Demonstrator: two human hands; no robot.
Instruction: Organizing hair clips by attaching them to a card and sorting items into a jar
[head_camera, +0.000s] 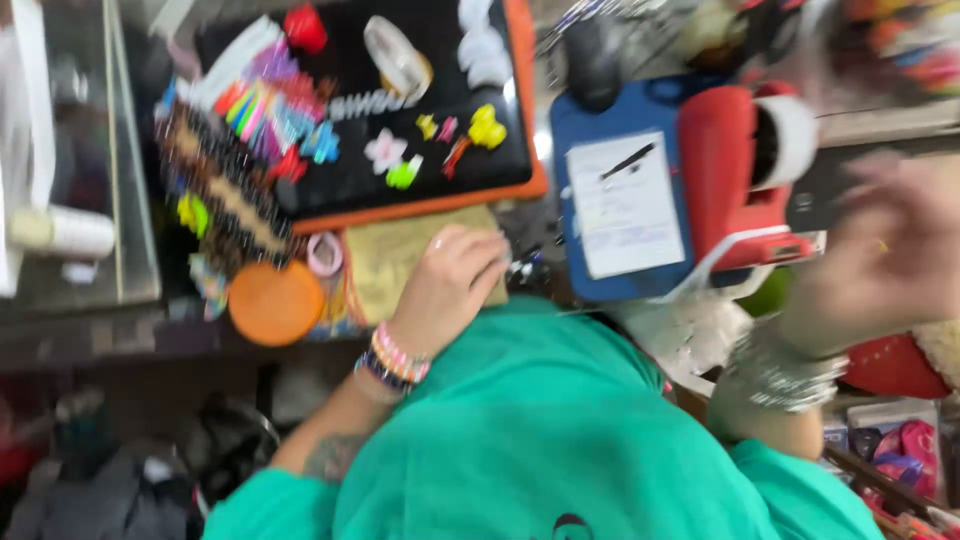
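Head view, looking down: left hand (450, 285) lies flat, fingers loosely together, on a tan paper packet (400, 255) just below the black tray (420, 190) of bright hair clips; right hand (885, 255) hovers near the red tape dispenser (735, 175) (blurred; cannot tell its grip); orange lid (275, 303) sits beside the packet.

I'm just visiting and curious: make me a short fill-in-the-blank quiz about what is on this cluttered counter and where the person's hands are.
1. The left hand rests flat on a tan sheet of ____.
2. The round flat lid left of that sheet is ____ in colour.
3. The black display tray of small colourful hair clips has an ____ rim.
4. The blurred right hand is raised beside a ____ plastic label gun lying on a blue clipboard.

Missing words: paper; orange; orange; red
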